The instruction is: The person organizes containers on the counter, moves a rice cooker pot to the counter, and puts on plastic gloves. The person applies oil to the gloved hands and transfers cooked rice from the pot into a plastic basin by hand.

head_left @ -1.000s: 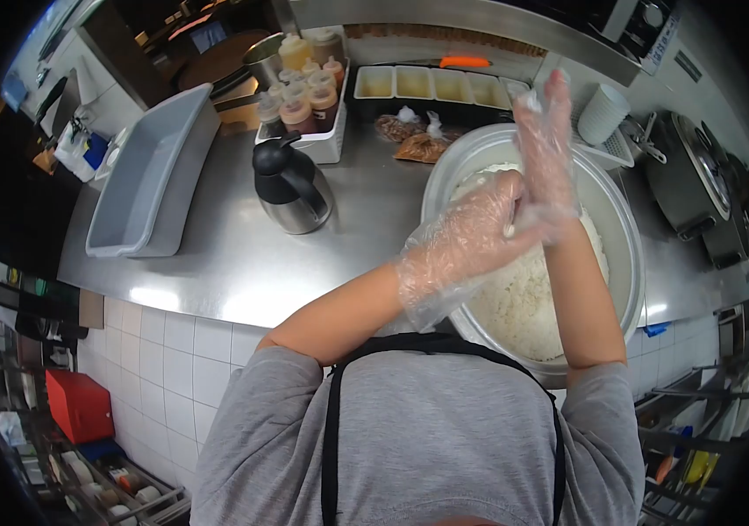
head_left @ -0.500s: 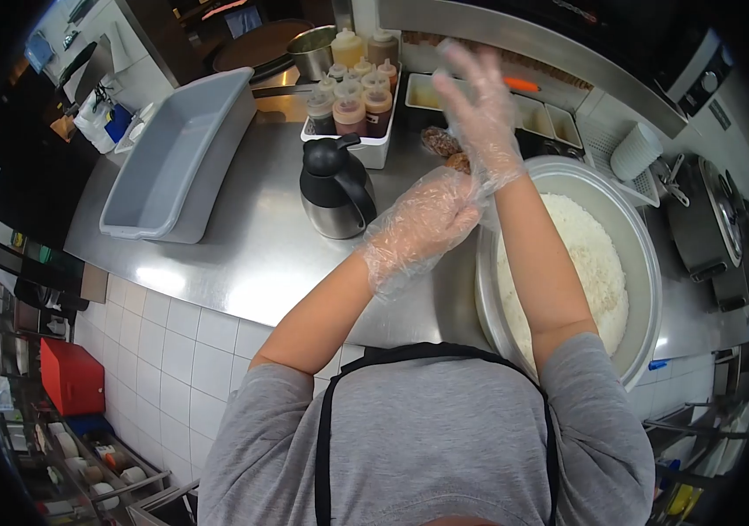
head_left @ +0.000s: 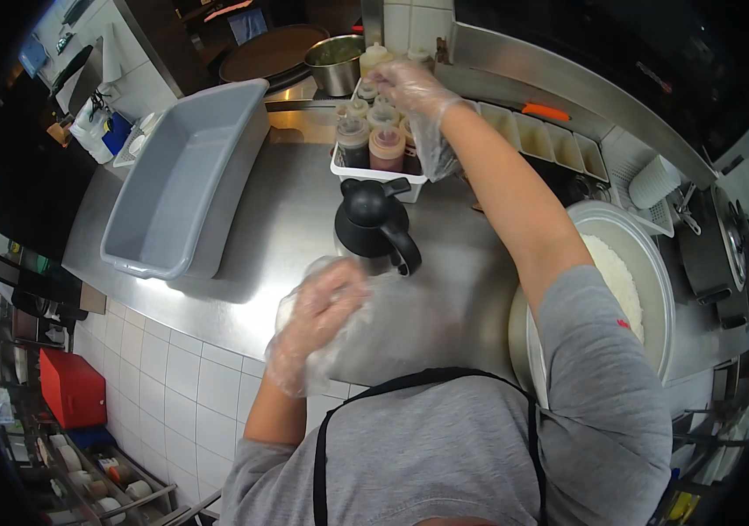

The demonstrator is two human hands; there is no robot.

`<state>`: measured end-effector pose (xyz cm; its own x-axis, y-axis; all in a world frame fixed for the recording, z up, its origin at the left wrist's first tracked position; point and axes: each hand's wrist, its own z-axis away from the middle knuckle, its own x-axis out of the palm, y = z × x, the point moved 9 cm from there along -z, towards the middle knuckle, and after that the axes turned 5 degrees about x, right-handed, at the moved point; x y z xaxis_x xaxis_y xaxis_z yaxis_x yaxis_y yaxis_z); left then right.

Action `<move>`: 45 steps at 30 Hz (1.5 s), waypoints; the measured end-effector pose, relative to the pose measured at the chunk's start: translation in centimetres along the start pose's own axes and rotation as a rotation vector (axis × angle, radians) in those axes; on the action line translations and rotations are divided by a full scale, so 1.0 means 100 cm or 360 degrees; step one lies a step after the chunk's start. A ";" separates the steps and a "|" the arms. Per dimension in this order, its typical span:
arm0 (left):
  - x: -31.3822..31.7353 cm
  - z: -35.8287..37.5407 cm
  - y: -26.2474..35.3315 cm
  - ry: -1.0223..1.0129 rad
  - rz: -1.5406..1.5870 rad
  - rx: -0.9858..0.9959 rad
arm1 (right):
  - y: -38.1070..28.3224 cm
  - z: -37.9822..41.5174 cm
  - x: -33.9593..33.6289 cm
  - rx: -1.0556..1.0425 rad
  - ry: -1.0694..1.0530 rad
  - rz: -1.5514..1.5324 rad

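Note:
My right hand (head_left: 414, 88), in a thin clear plastic glove, reaches over the squeeze bottles at the back of the counter. Its fingers extend to the left and bend down at the bottle tops, close to a nozzle. Dark and reddish sauces fill the front bottles (head_left: 387, 151), which stand in a white tub (head_left: 379, 173). My left hand (head_left: 317, 307), also gloved, hovers near the counter's front edge with fingers curled, slightly blurred, loose plastic around it. Just beyond it stands a black-topped vacuum jug (head_left: 370, 219).
A grey bus tub (head_left: 160, 184) sits at the left of the steel counter (head_left: 291, 175). At right is a large round pot (head_left: 659, 289) of white rice (head_left: 616, 280), partly behind my right arm. Small food pans (head_left: 532, 138), an orange-handled tool (head_left: 546, 112) and stacked white cups (head_left: 653, 182) line the back.
My hands have separated from where the left held the right wrist. The right has moved left over the squeeze bottles; the left has drawn back toward me. The whole view has shifted slightly.

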<state>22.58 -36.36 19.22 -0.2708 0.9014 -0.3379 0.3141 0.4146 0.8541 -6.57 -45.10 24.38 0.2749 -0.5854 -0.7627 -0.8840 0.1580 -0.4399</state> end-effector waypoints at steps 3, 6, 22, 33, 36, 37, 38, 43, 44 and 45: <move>-0.042 0.031 -0.021 0.0484 0.0332 -0.0206 | 0.011 -0.031 0.056 0.0125 -0.0459 0.0331; -0.074 0.063 -0.043 0.0946 0.0477 -0.0294 | 0.017 -0.034 0.097 0.0145 -0.0934 0.0852; -0.107 0.041 -0.131 0.1549 0.1106 -0.0633 | -0.038 -0.059 0.038 0.0299 -0.0558 -0.0121; -0.109 -0.103 -0.063 0.0811 0.1805 -0.0005 | -0.165 -0.005 -0.041 -0.0274 -0.0084 -0.1250; -0.090 -0.107 -0.039 0.0492 0.2504 0.0187 | -0.163 0.012 -0.021 0.0009 0.0004 -0.1509; -0.087 -0.105 -0.036 0.0496 0.2495 0.0193 | -0.168 0.017 -0.025 0.0001 0.0002 -0.1514; -0.086 -0.098 -0.037 0.0598 0.2395 0.0174 | -0.172 0.025 -0.023 0.0064 -0.0147 -0.1696; -0.100 -0.072 -0.054 0.0639 0.2255 0.0241 | -0.203 0.056 -0.018 -0.0007 -0.1054 -0.0941; -0.104 -0.068 -0.057 0.0651 0.2249 0.0246 | -0.196 0.066 -0.017 0.0116 -0.1193 -0.0511; -0.106 -0.066 -0.056 0.0652 0.2411 0.0296 | -0.198 0.068 -0.015 0.0110 -0.1200 -0.0514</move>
<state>17.68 -49.10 20.67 0.1773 0.3958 0.9011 0.6048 -0.7661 0.2175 13.09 -41.92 30.99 0.7133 0.0769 -0.6966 -0.6996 0.1363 -0.7014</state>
